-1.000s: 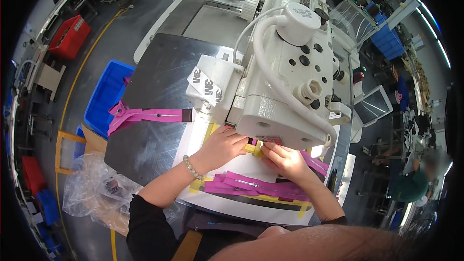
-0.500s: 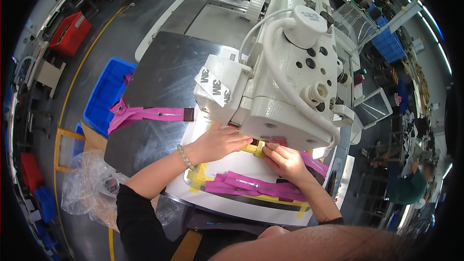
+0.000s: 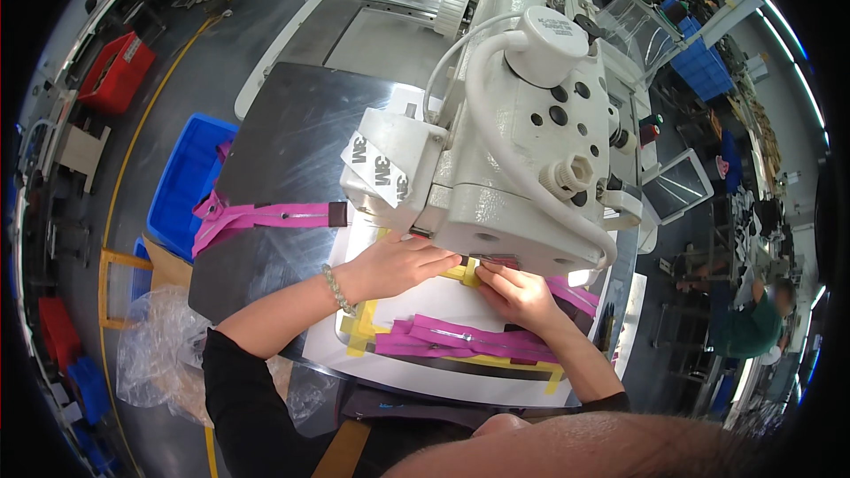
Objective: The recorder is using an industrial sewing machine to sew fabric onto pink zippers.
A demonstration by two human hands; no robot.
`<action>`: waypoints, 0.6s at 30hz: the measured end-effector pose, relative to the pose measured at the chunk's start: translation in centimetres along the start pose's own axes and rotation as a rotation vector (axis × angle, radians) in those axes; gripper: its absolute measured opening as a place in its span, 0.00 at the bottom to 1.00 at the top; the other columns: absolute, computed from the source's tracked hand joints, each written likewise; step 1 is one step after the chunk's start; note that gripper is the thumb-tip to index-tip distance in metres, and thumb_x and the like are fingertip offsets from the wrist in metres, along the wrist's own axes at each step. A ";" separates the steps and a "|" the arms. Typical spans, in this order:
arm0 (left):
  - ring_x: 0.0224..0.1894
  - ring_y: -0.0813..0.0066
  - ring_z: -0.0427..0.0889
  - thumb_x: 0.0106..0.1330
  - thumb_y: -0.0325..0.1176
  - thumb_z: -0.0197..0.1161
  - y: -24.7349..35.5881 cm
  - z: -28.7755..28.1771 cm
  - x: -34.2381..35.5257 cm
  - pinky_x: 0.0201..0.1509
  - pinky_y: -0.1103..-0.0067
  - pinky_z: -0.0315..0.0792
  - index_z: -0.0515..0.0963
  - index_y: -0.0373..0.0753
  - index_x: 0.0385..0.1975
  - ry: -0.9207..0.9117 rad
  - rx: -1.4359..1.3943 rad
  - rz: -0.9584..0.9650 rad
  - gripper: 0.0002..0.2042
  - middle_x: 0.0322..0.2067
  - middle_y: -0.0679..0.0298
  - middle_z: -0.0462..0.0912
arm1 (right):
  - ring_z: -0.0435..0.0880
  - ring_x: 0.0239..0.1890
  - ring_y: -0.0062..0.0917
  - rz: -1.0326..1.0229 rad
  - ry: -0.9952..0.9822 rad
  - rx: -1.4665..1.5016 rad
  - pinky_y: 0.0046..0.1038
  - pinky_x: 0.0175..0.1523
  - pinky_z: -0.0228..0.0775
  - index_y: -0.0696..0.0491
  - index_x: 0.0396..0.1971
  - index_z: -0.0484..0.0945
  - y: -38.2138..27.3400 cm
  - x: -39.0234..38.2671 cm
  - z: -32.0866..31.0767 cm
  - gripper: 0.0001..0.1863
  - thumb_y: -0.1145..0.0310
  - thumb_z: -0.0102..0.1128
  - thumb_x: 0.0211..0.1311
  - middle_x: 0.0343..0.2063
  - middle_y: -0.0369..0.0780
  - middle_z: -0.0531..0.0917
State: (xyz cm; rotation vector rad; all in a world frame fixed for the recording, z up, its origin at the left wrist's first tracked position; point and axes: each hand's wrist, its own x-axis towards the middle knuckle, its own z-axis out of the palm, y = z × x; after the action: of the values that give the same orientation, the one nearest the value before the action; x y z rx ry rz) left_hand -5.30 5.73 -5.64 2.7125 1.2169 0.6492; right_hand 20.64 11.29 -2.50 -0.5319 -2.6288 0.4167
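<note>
Beneath the head of the white industrial sewing machine, my left hand lies with fingers stretched out, tips near a yellow taped guide and a small dark piece. Right of it, my right hand is closed, fingers bent at the guide; what they grip is hidden. Magenta zipper strips lie on the white, yellow-taped board in front of my hands. Another magenta strip shows behind my right hand.
A steel plate at left carries a long zipper strip. Beside it are a blue bin, cardboard and crumpled plastic. A tilted screen is at right; a co-worker in green sits beyond. A red crate stands at far left.
My left hand has flattened, with its wrist and forearm shifted left. My right hand stays at the guide. The view has shifted slightly.
</note>
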 end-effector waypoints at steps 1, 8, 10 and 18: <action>0.48 0.85 0.76 0.64 0.33 0.52 0.0 -0.1 0.1 0.44 0.77 0.69 0.72 0.48 0.54 0.033 0.030 0.026 0.17 0.49 0.79 0.77 | 0.85 0.31 0.31 0.001 0.003 -0.005 0.28 0.36 0.81 0.56 0.37 0.81 0.0 0.0 0.0 0.16 0.76 0.71 0.44 0.36 0.40 0.83; 0.50 0.79 0.75 0.64 0.32 0.52 1.2 -1.5 0.6 0.52 0.72 0.68 0.72 0.46 0.53 -0.068 -0.010 -0.033 0.17 0.51 0.74 0.74 | 0.83 0.37 0.33 -0.031 0.027 -0.021 0.30 0.41 0.77 0.57 0.37 0.80 -0.1 0.1 -0.1 0.17 0.77 0.70 0.41 0.37 0.40 0.81; 0.49 0.75 0.76 0.63 0.29 0.51 1.5 -1.7 0.8 0.53 0.68 0.67 0.73 0.44 0.53 -0.109 -0.019 -0.051 0.17 0.52 0.70 0.73 | 0.83 0.39 0.33 -0.022 0.017 -0.028 0.30 0.43 0.75 0.57 0.37 0.80 -0.2 -0.1 0.0 0.18 0.77 0.69 0.41 0.38 0.40 0.81; 0.49 0.68 0.75 0.60 0.27 0.53 2.3 -1.5 1.6 0.54 0.64 0.64 0.74 0.42 0.50 -0.080 -0.029 -0.071 0.17 0.49 0.68 0.75 | 0.78 0.35 0.32 0.105 0.134 -0.122 0.32 0.42 0.70 0.55 0.43 0.77 -2.2 0.8 1.4 0.21 0.70 0.66 0.45 0.37 0.39 0.79</action>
State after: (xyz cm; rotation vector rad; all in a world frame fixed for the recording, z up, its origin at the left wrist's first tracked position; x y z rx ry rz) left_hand -3.46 5.21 -3.14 2.6315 1.2680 0.5406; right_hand 18.63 9.45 -2.64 -0.7149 -2.5154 0.2436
